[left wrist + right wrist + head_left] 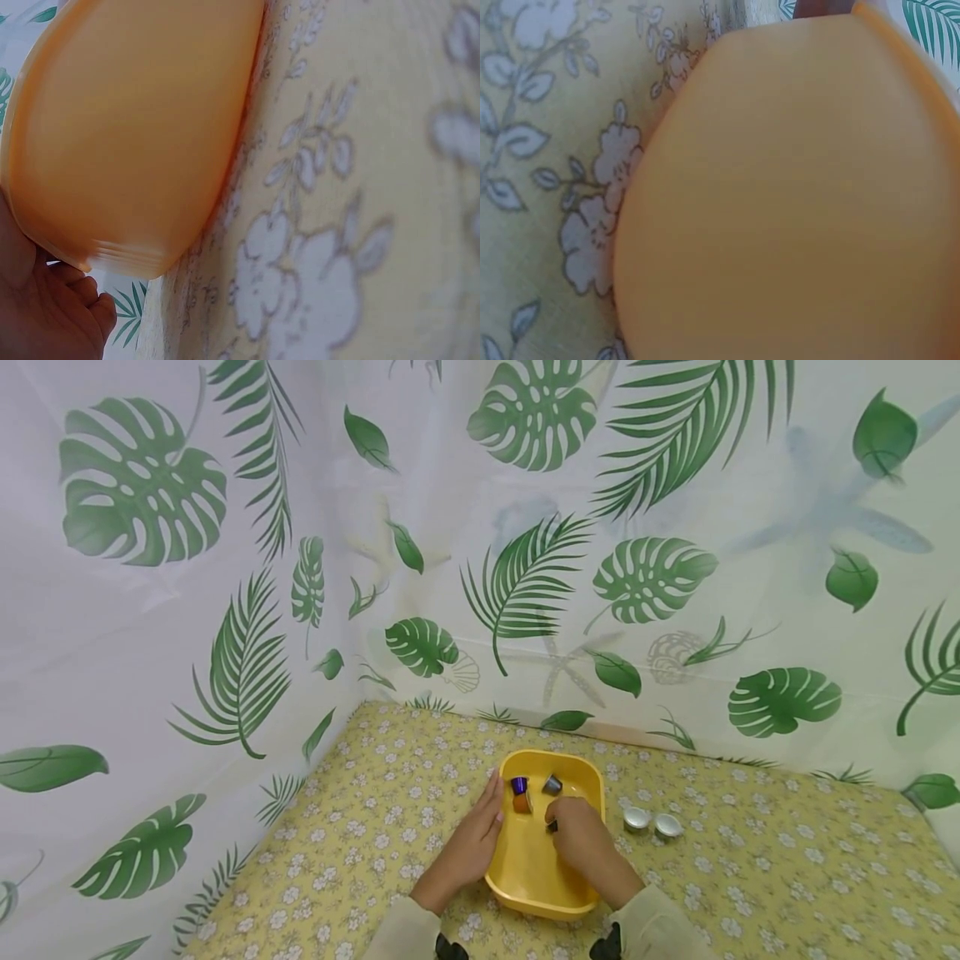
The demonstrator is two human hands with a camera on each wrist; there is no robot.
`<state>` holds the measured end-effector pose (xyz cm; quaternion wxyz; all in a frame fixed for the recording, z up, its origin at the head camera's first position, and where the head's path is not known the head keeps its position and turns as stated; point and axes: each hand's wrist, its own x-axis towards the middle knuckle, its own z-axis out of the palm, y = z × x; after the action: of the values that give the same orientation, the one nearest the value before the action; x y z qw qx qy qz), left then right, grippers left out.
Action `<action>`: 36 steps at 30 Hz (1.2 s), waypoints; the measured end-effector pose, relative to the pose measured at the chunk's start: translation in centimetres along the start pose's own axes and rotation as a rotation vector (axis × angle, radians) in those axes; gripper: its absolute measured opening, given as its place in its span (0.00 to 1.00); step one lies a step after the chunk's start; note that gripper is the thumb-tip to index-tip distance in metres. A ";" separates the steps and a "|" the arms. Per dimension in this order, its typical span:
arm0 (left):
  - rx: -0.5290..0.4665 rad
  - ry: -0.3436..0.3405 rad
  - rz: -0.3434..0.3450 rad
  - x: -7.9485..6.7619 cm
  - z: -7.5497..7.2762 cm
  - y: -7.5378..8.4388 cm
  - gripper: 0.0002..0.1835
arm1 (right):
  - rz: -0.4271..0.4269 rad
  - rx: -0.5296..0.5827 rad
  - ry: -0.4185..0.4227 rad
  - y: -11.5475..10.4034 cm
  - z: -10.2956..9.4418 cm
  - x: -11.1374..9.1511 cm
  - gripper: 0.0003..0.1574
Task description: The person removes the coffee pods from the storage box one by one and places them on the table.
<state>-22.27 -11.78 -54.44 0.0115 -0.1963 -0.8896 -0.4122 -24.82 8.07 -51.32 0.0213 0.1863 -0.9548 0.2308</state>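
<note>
A yellow plastic tray (540,893) stands on the flowered cloth. My left hand (474,837) lies along its left side, fingers straight against the rim; the left wrist view shows that hand (56,315) by the tray's outer wall (142,135). Inside the tray my right hand (581,837) reaches down, curled fingers pinching a dark coffee capsule (552,827), mostly covered by the hand. Farther back in the tray lie a blue capsule (519,784), an orange capsule (521,803) and a grey capsule (552,785). In the right wrist view the tray wall (787,195) hides the right hand's fingers.
Two capsules with silver lids, a nearer-left one (636,818) and a right one (667,827), stand on the cloth (787,868) right of the tray. Leaf-printed white curtains (525,693) rise behind and on the left.
</note>
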 end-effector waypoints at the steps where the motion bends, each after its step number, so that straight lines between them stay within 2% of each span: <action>1: 0.000 -0.001 -0.001 0.0 0.0 0.0 0.29 | -0.005 0.001 0.003 0.0 0.0 -0.1 0.14; 12: -0.005 0.000 -0.010 0.0 0.0 -0.1 0.29 | 0.007 0.001 -0.021 -0.3 0.0 -0.3 0.11; 20: 0.001 0.001 -0.007 0.0 0.0 -0.1 0.29 | 0.028 -0.055 -0.039 -0.2 0.4 -0.1 0.18; 31: -0.001 0.001 -0.003 0.0 0.0 0.0 0.29 | 0.026 -0.029 -0.060 -0.4 0.3 -0.2 0.09; 36: -0.007 0.003 -0.006 0.0 0.0 -0.1 0.29 | 0.025 -0.023 -0.044 -0.4 0.2 -0.2 0.15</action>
<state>-22.32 -11.78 -54.53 0.0110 -0.1931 -0.8888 -0.4154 -24.50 7.76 -51.35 -0.0006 0.1791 -0.9599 0.2159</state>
